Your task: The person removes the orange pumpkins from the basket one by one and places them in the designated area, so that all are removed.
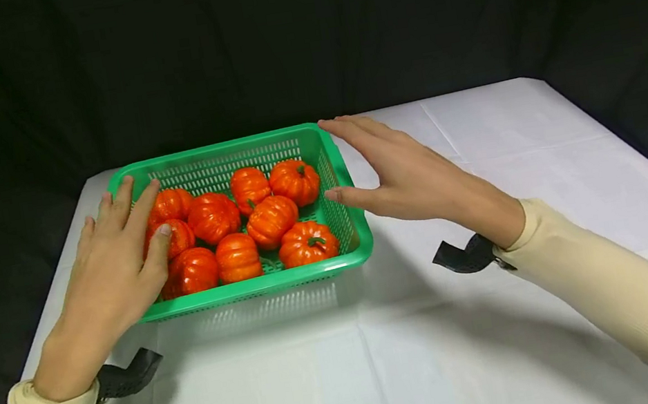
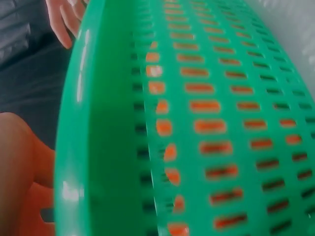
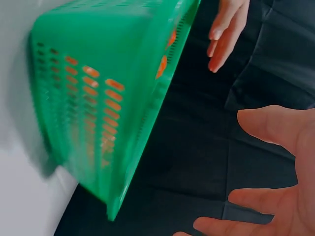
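Note:
A green plastic basket (image 1: 261, 283) with slotted walls stands on the table. Inside lie several small ribbed orange-red pumpkins (image 1: 273, 222), a few showing green stems. My left hand (image 1: 114, 268) is over the basket's left end with fingers spread, covering part of the rim and some pumpkins; no grip on anything is visible. At the basket's right end, my right hand (image 1: 404, 172) has its fingers extended and thumb apart. In the right wrist view a gap separates this right hand (image 3: 275, 191) from the basket (image 3: 93, 113).
A white cloth (image 1: 300, 380) covers the table, with light creases. Black fabric (image 1: 299, 38) hangs behind it and at the sides. Dark straps (image 1: 464, 256) show at both wrists, by the cream sleeves (image 1: 600, 279).

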`<state>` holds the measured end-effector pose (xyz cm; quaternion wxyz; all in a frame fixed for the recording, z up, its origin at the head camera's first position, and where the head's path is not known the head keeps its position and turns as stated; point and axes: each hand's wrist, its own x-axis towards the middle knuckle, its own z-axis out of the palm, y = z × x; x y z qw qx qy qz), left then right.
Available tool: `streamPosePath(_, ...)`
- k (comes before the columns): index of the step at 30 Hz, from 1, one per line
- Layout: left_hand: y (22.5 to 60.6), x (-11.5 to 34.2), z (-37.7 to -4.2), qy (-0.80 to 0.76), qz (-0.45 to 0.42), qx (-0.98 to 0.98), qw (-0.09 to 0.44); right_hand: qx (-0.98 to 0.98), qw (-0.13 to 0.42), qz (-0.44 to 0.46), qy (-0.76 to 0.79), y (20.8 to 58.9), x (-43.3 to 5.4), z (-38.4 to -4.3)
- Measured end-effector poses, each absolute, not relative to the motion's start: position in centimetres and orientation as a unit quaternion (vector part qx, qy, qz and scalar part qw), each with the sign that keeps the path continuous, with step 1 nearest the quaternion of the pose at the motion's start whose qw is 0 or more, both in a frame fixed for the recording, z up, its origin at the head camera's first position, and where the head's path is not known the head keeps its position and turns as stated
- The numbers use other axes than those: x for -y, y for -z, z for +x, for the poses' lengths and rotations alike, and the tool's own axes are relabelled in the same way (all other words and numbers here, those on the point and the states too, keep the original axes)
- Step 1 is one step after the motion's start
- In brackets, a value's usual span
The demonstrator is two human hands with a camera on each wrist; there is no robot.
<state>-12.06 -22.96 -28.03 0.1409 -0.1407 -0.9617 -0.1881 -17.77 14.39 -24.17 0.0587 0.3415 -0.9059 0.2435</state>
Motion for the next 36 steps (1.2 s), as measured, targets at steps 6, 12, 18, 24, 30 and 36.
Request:
streamPosePath(6, 28.1, 25.1, -12.4, 0.233, -0.140, 0.954, 0.126, 0.888, 0.037, 0.378, -0.259, 23.5, -12.6, -18.5)
streamPosePath(12, 28.4, 26.7, -13.0, 0.249, -0.102, 0.956, 0.112, 0.889, -0.011, 0.376, -0.263, 23.6, -10.8, -19.3)
streamPosePath(18, 28.6, 28.5, -13.2, 0.265, -0.074, 0.955, 0.106, 0.893, -0.054, 0.369, -0.251, 23.8, -8.8, -20.2)
streamPosePath(24, 29.5, 29.7, -13.4, 0.283, -0.071, 0.953, 0.086, 0.902, -0.111, 0.346, -0.231, 24.0, -7.1, -20.9)
streamPosePath(30, 30.3, 30.2, -13.5, 0.286, -0.088, 0.951, 0.079, 0.904, -0.156, 0.332, -0.219, 24.6, -6.0, -21.2)
streamPosePath(36, 30.7, 30.2, -13.4, 0.291, -0.100, 0.949, 0.073, 0.905, -0.182, 0.328, -0.201, 24.6, -6.1, -21.3)
